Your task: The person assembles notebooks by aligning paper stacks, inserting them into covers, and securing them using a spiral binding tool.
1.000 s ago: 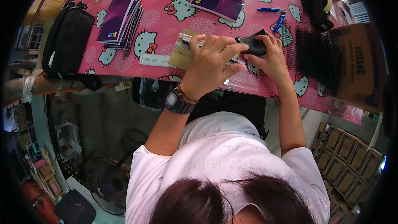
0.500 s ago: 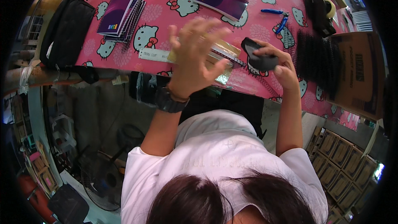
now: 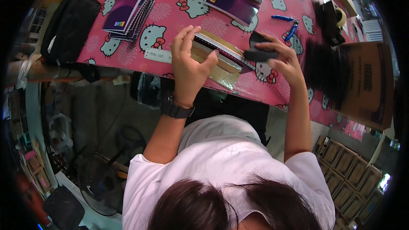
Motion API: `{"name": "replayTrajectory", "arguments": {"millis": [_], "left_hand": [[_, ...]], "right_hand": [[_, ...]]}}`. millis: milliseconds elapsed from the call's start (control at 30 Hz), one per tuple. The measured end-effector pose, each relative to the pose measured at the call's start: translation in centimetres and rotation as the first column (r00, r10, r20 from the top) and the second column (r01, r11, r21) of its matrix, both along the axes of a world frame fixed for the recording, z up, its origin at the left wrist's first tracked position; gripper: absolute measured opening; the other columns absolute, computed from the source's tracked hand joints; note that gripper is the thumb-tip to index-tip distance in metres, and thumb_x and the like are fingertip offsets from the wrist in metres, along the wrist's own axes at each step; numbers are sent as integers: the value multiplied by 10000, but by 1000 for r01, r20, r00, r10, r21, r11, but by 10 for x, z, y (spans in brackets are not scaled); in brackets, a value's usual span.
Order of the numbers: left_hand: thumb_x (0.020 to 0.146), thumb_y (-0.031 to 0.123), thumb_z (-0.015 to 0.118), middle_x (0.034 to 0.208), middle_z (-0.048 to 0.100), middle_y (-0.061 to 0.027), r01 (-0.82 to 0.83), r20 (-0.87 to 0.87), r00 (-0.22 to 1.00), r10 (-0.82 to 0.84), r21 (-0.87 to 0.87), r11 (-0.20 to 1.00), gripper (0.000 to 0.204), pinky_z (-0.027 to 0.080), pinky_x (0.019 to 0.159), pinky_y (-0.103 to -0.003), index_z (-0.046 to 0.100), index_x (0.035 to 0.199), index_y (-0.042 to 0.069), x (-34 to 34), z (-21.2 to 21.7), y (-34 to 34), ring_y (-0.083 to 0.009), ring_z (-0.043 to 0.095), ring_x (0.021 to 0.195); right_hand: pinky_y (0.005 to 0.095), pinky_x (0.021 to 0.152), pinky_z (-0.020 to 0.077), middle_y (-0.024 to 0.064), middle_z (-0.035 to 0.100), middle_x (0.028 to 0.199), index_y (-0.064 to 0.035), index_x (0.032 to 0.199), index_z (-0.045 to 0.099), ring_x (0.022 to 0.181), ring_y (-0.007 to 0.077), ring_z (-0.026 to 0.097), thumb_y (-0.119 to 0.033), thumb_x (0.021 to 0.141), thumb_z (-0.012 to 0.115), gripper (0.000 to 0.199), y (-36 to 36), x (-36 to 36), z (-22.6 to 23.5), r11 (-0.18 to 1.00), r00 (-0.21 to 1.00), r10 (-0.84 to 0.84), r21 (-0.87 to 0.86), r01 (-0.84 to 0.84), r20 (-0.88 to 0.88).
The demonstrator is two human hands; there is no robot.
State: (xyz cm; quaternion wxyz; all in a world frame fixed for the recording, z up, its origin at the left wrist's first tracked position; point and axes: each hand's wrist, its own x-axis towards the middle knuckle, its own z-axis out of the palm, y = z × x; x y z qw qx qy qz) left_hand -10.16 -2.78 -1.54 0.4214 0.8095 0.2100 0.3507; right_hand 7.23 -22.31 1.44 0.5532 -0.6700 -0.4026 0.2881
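In front of me a notebook (image 3: 221, 53) lies slantwise on a gold-coloured holder (image 3: 223, 76), its punched edge turned up. My left hand (image 3: 189, 66), with a black watch at the wrist, grips the notebook's left end, fingertips at the far side and thumb on the near side. A dark rounded object (image 3: 260, 53), its kind unclear, is in my right hand (image 3: 286, 59), at the notebook's right end. A thin dark spiral coil (image 3: 247, 63) shows at that end, beside the dark object.
Purple notebooks are stacked at the left (image 3: 125, 10) and far middle (image 3: 234, 4). Blue cutting pliers (image 3: 292, 25) lie right of centre. Many black coils (image 3: 326, 68) stand beside a cardboard box (image 3: 368, 81). A tape dispenser (image 3: 332, 21), a black bag (image 3: 72, 25) and a labelled strip (image 3: 157, 54) are also on the table.
My left hand, blurred and spread over the notebook before, now rests on its left end with the fingers closer together. My right hand has tilted the dark object and brought it nearer the notebook's end.
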Motion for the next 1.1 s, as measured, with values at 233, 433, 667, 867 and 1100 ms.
{"name": "replayTrajectory", "arguments": {"millis": [233,433,667,867,1100], "left_hand": [[698,177,732,1265,501,-147,-22,40,999,23,-18,1000,566,401,1002,-425,573,1220,26,3,-3,4,-319,470,1184],[693,180,732,1280,487,-156,-3,26,1000,4,-42,999,591,389,1016,-422,563,1235,17,3,-1,5,-320,459,1198],[741,259,754,1252,534,-26,231,-84,973,-216,429,873,443,172,1061,-604,627,1163,212,2,25,-2,-258,446,1235],[801,263,710,1133,612,55,403,-140,914,-380,392,827,169,123,1082,-555,687,962,221,12,19,8,-182,500,1183],[769,218,731,994,623,65,416,-116,907,-404,386,823,170,199,1051,-556,699,936,220,14,23,9,-145,542,1092]], "right_hand": [[389,1038,370,252,489,1356,39,1093,686,1207,310,523,-380,630,732,626,12,4,-2,994,998,-59,-95,61,15],[377,1028,380,245,487,1355,26,1129,674,1206,300,519,-397,638,740,651,19,5,-4,998,999,38,-52,-39,-23],[383,1031,363,263,463,1372,44,1150,658,1222,308,503,-376,651,705,653,8,8,-12,1000,992,11,29,-7,-128],[378,1034,356,260,463,1372,55,1148,654,1210,304,509,-411,656,678,678,-2,-2,-18,999,982,-2,43,11,-191],[381,1041,349,247,472,1359,56,1150,651,1211,306,507,-417,658,678,683,-4,-9,-20,998,972,-48,33,57,-230]]}}
